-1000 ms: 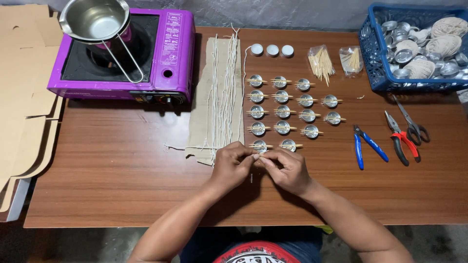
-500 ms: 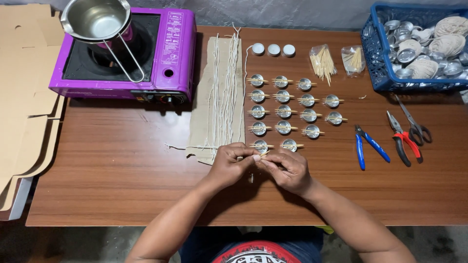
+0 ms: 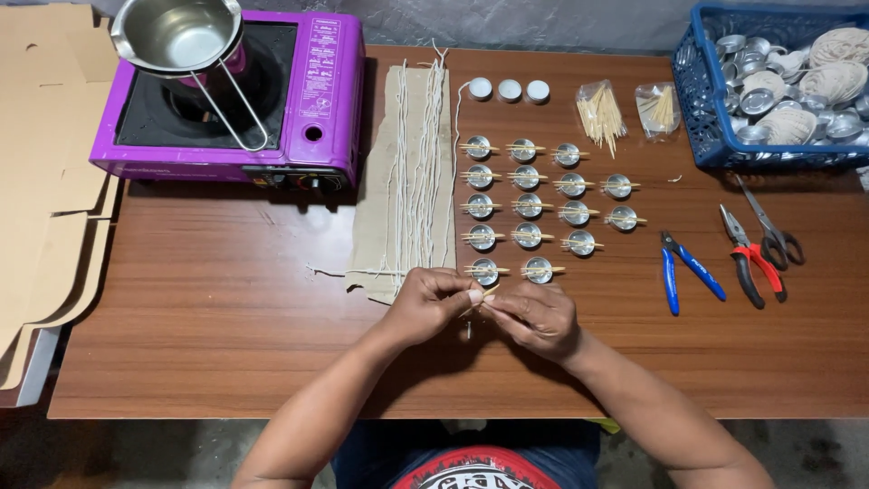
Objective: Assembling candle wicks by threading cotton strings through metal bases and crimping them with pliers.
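My left hand and my right hand meet just in front of me on the wooden table. Together their fingertips pinch a thin toothpick and a short white wick. Just beyond them lie rows of small metal candle cups, each with toothpicks laid across and a wick in the middle. Left of the cups, several long white wick strands lie on a strip of brown paper.
A purple portable gas stove carries a steel pot at back left. Flat cardboard lies left. Toothpick packets, blue cutters, red pliers and scissors lie right. A blue basket holds cups and wick balls.
Both hands have shifted a little nearer to me, fingers still working the toothpick and wick; the cups on the table have not moved.
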